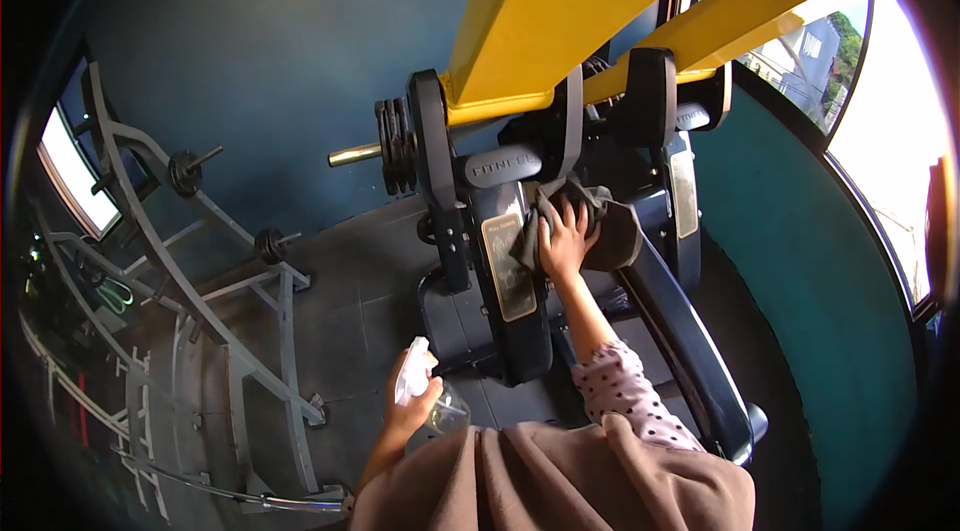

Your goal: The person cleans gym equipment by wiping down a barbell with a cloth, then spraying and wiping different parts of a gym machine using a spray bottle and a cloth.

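My left hand (410,409) is wrapped round a clear spray bottle (450,413) with a white trigger head (411,371), held low in front of my body. Farther forward, my right hand (567,239) presses a dark grey cloth (540,199) against the exercise machine, its fingers curved over the fabric. Just left of the cloth is the machine's black upright with a gold-framed instruction plate (510,271). Above it sits a grey cover marked FITNESS (503,166). A rounded dark pad (617,239) shows beside the cloth on the right.
Thick yellow arms (560,11) of the machine hang overhead. Weight plates (396,146) sit on a bar to the left. A long dark beam (690,351) slopes down at right. Grey metal racks (240,361) stand at left, and windows (850,71) line the right wall.
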Motion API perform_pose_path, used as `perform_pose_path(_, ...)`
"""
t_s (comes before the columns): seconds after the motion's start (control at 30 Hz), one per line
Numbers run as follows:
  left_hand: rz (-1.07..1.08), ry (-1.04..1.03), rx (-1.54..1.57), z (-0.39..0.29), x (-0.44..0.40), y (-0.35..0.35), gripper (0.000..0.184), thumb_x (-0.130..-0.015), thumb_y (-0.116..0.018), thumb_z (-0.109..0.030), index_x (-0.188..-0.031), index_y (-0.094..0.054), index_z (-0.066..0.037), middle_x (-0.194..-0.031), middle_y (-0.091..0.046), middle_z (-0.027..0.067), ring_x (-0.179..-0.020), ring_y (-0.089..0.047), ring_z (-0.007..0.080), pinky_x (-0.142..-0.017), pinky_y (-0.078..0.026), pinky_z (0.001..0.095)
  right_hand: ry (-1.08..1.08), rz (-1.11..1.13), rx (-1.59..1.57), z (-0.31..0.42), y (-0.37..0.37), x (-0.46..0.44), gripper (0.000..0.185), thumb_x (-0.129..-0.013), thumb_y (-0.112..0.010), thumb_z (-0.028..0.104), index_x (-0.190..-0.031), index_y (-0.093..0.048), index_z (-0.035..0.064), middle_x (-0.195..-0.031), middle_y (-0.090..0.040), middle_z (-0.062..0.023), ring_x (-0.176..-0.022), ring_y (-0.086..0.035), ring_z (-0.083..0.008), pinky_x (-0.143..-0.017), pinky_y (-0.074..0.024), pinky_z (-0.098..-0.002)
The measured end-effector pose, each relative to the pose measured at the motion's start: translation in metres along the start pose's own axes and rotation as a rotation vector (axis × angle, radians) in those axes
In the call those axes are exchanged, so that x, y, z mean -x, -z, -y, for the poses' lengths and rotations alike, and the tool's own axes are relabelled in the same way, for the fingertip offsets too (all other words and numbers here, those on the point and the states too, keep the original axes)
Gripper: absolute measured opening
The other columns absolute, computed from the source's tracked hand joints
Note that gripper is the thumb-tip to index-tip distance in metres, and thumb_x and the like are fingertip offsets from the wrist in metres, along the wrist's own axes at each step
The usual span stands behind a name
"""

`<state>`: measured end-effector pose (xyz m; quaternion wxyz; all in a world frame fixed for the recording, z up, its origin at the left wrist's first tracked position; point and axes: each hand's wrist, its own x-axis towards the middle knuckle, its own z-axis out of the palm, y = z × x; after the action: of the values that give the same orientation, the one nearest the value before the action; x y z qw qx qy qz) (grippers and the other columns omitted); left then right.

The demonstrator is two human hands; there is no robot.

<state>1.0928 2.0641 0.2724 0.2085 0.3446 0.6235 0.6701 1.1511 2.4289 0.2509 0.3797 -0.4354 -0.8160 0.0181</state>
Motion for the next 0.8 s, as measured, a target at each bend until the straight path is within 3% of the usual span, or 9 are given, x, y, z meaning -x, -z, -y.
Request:
perform_pose_path(0.03, -0.029, 0.010, -0.024, 0.000, 0.000, 0.004, 0.041, -0.075, -0.063, 0.005, -0.115, -0.054, -0.002, -0.096, -0.052, 0.0016, -0.084, -0.048, 0.0086, -0.077, -0.043, 0.0249, -0.062, -0.044, -0.040, 0.009, 0.004, -0.003, 0.040, -0.090, -0.051, 0.041, -0.117, -0.067, 0.0165, -0.149, -0.040, 0.0001, -0.143, -0.023, -0.0295, -0.107, -0.0164, -0.0626)
perform_pose_path(0.17, -0.100, 0.198, 0.056, 0.007, 0.005, 0.017, 0.047, -0.077, -0.062, 0.006, -0.123, -0.052, -0.001, -0.100, -0.052, 0.0018, -0.087, -0.048, 0.0087, -0.078, -0.045, 0.0251, -0.027, -0.118, -0.259, -0.004, -0.007, 0.007, 0.038, -0.090, -0.052, 0.033, -0.118, -0.065, 0.0097, -0.151, -0.036, -0.0012, -0.143, -0.024, -0.0305, -0.112, -0.0175, -0.0515)
perform_pose_path(0.23, -0.034, 0.136, -0.007, 0.008, 0.001, 0.021, 0.050, -0.077, -0.061, 0.008, -0.126, -0.049, -0.001, -0.102, -0.052, 0.0022, -0.088, -0.048, 0.0084, -0.079, -0.046, 0.0242, -0.070, -0.151, -0.328, 0.004, -0.003, 0.011, 0.038, -0.090, -0.051, 0.031, -0.119, -0.063, 0.0092, -0.152, -0.035, -0.0024, -0.143, -0.023, -0.0312, -0.112, -0.0178, -0.0501)
perform_pose_path(0.4, -0.070, 0.134, 0.099, 0.002, -0.003, 0.019, 0.050, -0.077, -0.061, 0.007, -0.125, -0.050, -0.001, -0.102, -0.053, 0.0022, -0.089, -0.049, 0.0086, -0.079, -0.046, 0.0249, -0.146, -0.107, -0.338, 0.009, -0.006, 0.049, 0.054, -0.082, -0.053, 0.025, -0.134, -0.052, 0.0099, -0.158, -0.019, -0.0139, -0.145, -0.012, -0.0388, -0.114, -0.0068, -0.0562)
perform_pose_path(0.5, -0.022, 0.162, 0.021, 0.010, -0.002, 0.023, 0.049, -0.078, -0.063, 0.005, -0.125, -0.051, -0.001, -0.100, -0.053, 0.0021, -0.088, -0.050, 0.0089, -0.078, -0.046, 0.0254, -0.134, -0.119, -0.443, 0.014, -0.013, 0.080, 0.059, -0.079, -0.055, 0.023, -0.136, -0.049, 0.0093, -0.158, -0.016, -0.0156, -0.145, -0.011, -0.0397, -0.112, -0.0150, -0.0587)
perform_pose_path(0.53, -0.019, 0.133, 0.007, 0.012, -0.002, 0.022, 0.048, -0.077, -0.063, 0.005, -0.124, -0.051, -0.001, -0.099, -0.053, 0.0021, -0.087, -0.050, 0.0090, -0.077, -0.046, 0.0254, -0.043, -0.151, -0.437, 0.017, -0.016, 0.096, 0.061, -0.077, -0.057, 0.022, -0.137, -0.048, 0.0089, -0.158, -0.013, -0.0188, -0.145, -0.012, -0.0414, -0.108, -0.0223, -0.0587)
perform_pose_path(0.63, 0.001, 0.072, -0.032, 0.014, -0.002, 0.018, 0.045, -0.077, -0.065, 0.003, -0.120, -0.052, -0.001, -0.096, -0.053, 0.0020, -0.084, -0.051, 0.0094, -0.074, -0.046, 0.0253, -0.015, 0.129, -0.204, 0.021, -0.014, 0.143, 0.061, -0.075, -0.062, 0.025, -0.133, -0.050, 0.0101, -0.155, -0.022, -0.0202, -0.143, -0.016, -0.0415, -0.100, -0.0303, -0.0590)
perform_pose_path(0.73, 0.041, 0.022, -0.071, 0.011, -0.005, 0.019, 0.039, -0.076, -0.066, 0.003, -0.112, -0.052, -0.002, -0.090, -0.052, 0.0015, -0.079, -0.051, 0.0094, -0.070, -0.045, 0.0253, 0.185, 0.249, -0.031, 0.021, -0.005, 0.189, 0.058, -0.075, -0.066, 0.032, -0.128, -0.054, 0.0132, -0.153, -0.026, -0.0196, -0.144, -0.018, -0.0382, -0.100, -0.0239, -0.0623)
perform_pose_path(0.8, 0.008, 0.014, -0.060, 0.011, -0.002, 0.022, 0.039, -0.076, -0.066, 0.002, -0.113, -0.052, -0.002, -0.090, -0.052, 0.0013, -0.080, -0.051, 0.0093, -0.071, -0.045, 0.0254, 0.308, 0.228, -0.036, 0.020, -0.017, 0.213, 0.051, -0.077, -0.067, 0.035, -0.124, -0.057, 0.0182, -0.149, -0.032, -0.0180, -0.138, -0.027, -0.0405, -0.100, -0.0208, -0.0647)
